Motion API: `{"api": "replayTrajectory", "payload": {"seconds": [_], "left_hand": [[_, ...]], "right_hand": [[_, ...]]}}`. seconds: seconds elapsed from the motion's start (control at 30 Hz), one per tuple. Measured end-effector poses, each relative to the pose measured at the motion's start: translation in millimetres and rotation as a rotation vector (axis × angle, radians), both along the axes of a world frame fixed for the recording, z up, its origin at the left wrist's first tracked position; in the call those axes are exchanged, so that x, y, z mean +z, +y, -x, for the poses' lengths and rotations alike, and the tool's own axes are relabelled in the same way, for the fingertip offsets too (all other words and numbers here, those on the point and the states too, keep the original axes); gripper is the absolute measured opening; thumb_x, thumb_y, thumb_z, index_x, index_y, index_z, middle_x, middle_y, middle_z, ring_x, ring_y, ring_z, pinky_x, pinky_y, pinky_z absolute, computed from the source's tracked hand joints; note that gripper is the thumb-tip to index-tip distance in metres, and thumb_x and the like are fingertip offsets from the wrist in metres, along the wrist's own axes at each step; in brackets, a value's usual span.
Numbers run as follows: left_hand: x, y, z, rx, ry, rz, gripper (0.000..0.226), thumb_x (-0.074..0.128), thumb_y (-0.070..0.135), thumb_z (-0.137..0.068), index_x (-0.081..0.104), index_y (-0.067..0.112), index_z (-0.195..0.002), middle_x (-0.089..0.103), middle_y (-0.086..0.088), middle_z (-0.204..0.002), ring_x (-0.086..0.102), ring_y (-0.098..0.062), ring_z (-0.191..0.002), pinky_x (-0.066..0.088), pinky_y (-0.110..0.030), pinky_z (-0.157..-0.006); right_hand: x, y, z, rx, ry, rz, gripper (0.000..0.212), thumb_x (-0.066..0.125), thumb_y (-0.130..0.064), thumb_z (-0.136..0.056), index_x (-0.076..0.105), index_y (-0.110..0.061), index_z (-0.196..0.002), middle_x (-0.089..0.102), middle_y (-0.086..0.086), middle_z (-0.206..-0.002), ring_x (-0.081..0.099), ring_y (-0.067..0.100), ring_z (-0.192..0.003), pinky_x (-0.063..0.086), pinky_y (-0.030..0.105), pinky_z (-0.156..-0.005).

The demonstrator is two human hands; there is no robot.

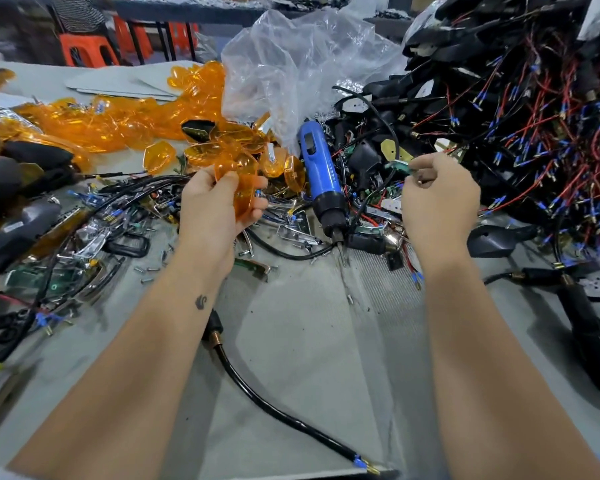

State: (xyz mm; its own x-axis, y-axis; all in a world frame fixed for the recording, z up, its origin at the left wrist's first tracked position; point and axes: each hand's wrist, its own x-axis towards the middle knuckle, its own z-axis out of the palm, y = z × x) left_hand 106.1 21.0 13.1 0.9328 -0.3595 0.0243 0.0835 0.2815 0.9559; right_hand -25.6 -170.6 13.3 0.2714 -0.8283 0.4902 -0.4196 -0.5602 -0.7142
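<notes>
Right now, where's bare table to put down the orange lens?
Best patch: grey table between the forearms, bordered by the blue screwdriver tip above and black cable below. Crowded: wire pile right, chrome scrap left. Left hand holds orange lens; right hand pinches a green part.

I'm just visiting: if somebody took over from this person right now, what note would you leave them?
Left hand grips an orange translucent plastic lens.
Right hand pinches what looks like a small green circuit board.
The blue electric screwdriver lies between them, untouched.
Spare orange lenses heap at left; black wired housings pile up at right.
Nothing in hand looks joined yet; fitting and screwing probably remain.
</notes>
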Motion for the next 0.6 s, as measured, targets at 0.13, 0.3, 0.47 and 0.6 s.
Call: {"api": "replayTrajectory", "payload": {"seconds": [0.13, 0.3, 0.47, 0.6], "left_hand": [[0.4, -1.0, 3.3, -0.014, -0.047, -0.052, 0.022, 0.043, 0.009, -0.104, 0.063, 0.017, -0.101, 0.074, 0.003, -0.075, 0.062, -0.007, -0.054, 0.052, -0.019, -0.051], [4.3, -0.5, 6.3, -0.024, -0.005, 0.030, 0.015, 0.047, 0.006, -0.102, 0.058, 0.011, -0.112, 0.075, -0.001, -0.076, 0.071, -0.016, -0.063, 0.055, -0.024, -0.054], [5.9, -0.3, 11.1, -0.104, 0.021, 0.130, 0.013, 0.041, 0.003, -0.102, 0.048, 0.006, -0.113, 0.076, -0.009, -0.083, 0.075, -0.026, -0.070, 0.059, -0.030, -0.058], [1.6, -1.6, 10.0, -0.164, -0.051, 0.064, 0.009, 0.044, 0.007, -0.100, 0.047, 0.011, -0.107, 0.077, -0.008, -0.089, 0.075, -0.026, -0.075, 0.059, -0.033, -0.059]], "right_hand": [[8.0, 12.6, -3.6, 0.193, -0.394, -0.301, 0.026, 0.057, 0.002, -0.088, 0.065, -0.023, -0.088, 0.068, -0.004, -0.089, 0.067, 0.000, -0.070, 0.053, 0.016, -0.067], [10.8, 22.8, -9.3, 0.283, -0.438, -0.345, 0.023, 0.060, -0.001, -0.087, 0.066, -0.023, -0.082, 0.069, 0.000, -0.080, 0.069, 0.011, -0.067, 0.053, 0.023, -0.064], [20.3, 51.8, -28.3, 0.435, -0.504, -0.278, 0.025, 0.061, 0.002, -0.080, 0.061, -0.022, -0.074, 0.064, 0.000, -0.068, 0.056, 0.008, -0.053, 0.045, 0.020, -0.050], [18.0, 83.9, -52.6, 0.505, -0.469, -0.133, 0.030, 0.062, 0.001, -0.079, 0.051, -0.025, -0.069, 0.055, -0.010, -0.064, 0.048, 0.001, -0.056, 0.041, 0.019, -0.056]]}}
